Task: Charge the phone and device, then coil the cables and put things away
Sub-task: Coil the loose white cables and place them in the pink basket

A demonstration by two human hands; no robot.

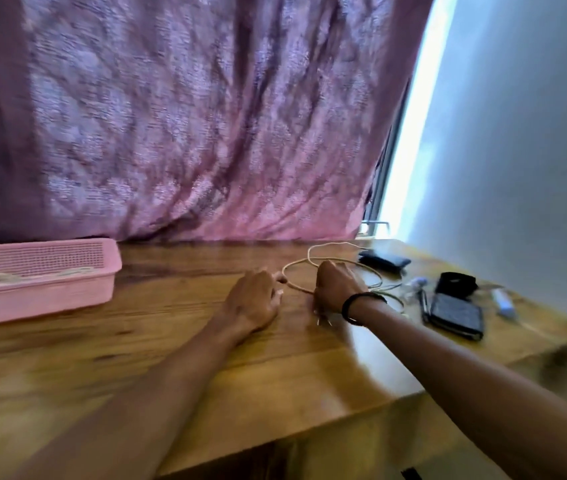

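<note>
- Pink basket (38, 299) holds a coiled cord (15, 276).
- Right hand (335, 285) grips white cable (309, 258); left hand (254, 299) pinches it.
- Items at the right blurred.

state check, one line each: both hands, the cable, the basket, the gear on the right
left hand: curled, pinching the cable
right hand: curled round the cable
cable: partly looped on the table, not yet coiled up
pink basket: open, on the table, a coiled cord inside
phone: flat on the table, whether plugged in is unclear
</note>
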